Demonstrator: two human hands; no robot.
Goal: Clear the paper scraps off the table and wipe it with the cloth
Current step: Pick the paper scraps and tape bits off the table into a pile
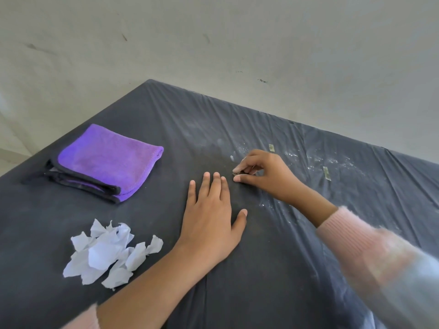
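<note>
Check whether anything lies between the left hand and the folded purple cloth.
Nothing visible does. Only bare dark table cover separates the left hand from the purple cloth. The pile of paper scraps lies nearer the person, off that line, and the right hand, pinching a small scrap, is on the other side.

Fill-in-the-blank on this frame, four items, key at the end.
1. The folded cloth is ____ in colour.
2. The left hand lies ____ on the table, holding nothing.
3. The right hand pinches a small scrap between fingertips and ____.
4. The pile of paper scraps lies on the person's ____ side.
Missing words: purple; flat; thumb; left.
</note>
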